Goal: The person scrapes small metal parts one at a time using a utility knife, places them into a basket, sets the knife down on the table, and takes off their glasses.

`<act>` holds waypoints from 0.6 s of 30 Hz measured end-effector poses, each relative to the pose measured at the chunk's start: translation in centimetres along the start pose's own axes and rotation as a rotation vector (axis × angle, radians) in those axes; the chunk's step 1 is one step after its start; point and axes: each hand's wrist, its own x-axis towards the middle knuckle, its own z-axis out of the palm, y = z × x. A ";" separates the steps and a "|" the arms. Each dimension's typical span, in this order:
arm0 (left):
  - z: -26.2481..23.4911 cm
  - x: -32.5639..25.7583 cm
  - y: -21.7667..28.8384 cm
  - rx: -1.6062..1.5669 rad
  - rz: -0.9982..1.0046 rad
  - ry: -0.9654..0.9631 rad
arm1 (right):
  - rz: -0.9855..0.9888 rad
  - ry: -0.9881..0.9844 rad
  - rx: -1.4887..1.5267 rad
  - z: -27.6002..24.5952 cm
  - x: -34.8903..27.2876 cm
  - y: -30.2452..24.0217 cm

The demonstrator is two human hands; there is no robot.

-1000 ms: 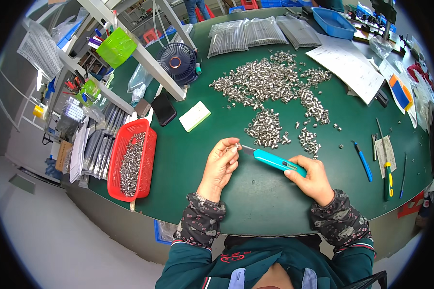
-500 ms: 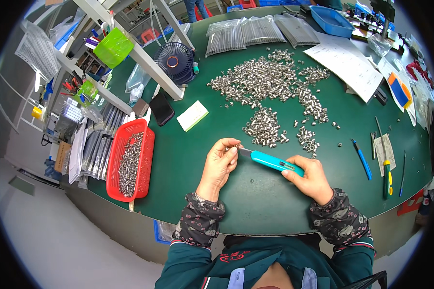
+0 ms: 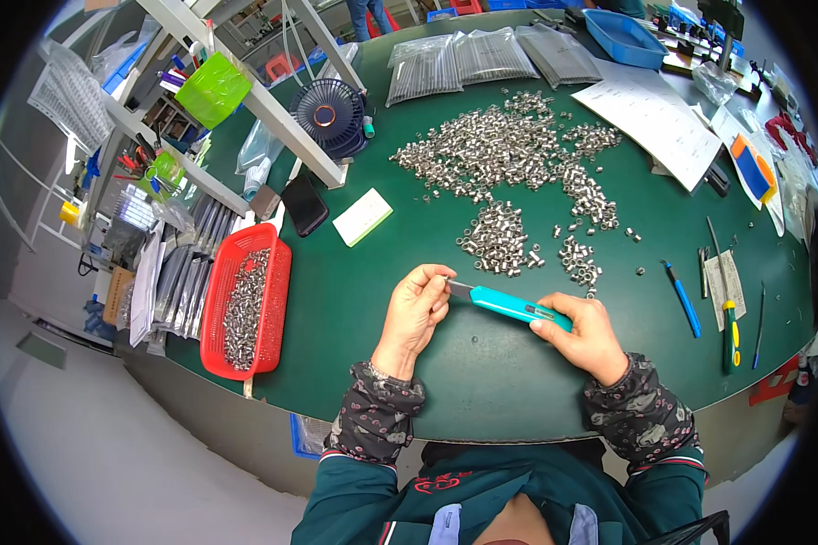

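My right hand (image 3: 582, 331) is closed round a teal utility knife (image 3: 509, 302). Its blade points left, toward my other hand. Thumb and forefinger of my left hand (image 3: 413, 309) pinch a small metal ring (image 3: 446, 280) at the blade's tip; the fingers hide most of it. Beyond both hands lies a small heap of short silvery metal rings (image 3: 498, 238), and behind it spreads a larger pile (image 3: 491, 150) of the same pieces.
On the left stands a red plastic basket (image 3: 275, 313) with metal pieces inside, near a phone (image 3: 304, 205) and a notepad (image 3: 364, 217). To the right lie a blue-handled tool (image 3: 684, 304) and a yellow-green screwdriver (image 3: 730, 336). Papers (image 3: 650, 118) and bagged rods (image 3: 495, 56) sit farther back.
The knife has shifted very slightly left, and more of its blade shows beside my left fingertips. Everything else stays put.
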 end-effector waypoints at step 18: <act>0.0 -0.1 -0.4 0.170 0.049 0.066 | -0.138 0.135 -0.198 0.2 -0.3 -0.6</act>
